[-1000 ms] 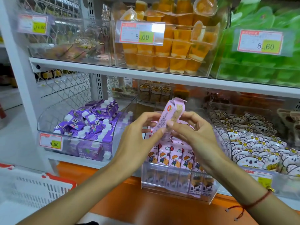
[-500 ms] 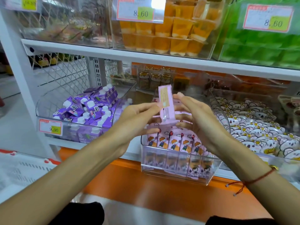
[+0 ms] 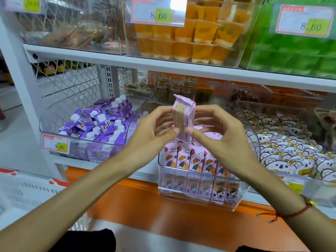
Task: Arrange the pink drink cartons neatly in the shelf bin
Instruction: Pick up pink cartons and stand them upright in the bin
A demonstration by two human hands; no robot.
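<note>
A pink drink carton stands upright in the air above the clear shelf bin. My left hand and my right hand both pinch its lower end, thumbs meeting at the front. Its narrow side with a straw faces me. Below it, a front row of several pink cartons with a cartoon child stands upright in the bin, and more pink cartons lie behind them, partly hidden by my hands.
A bin of purple cartons sits to the left, and a bin of white bear-print packs to the right. Orange jelly cups and green packs fill the shelf above. A white basket is at lower left.
The carton went from tilted to upright and has turned so its narrow straw side faces me. Both hands kept hold of it, and the view drew closer to the shelf.
</note>
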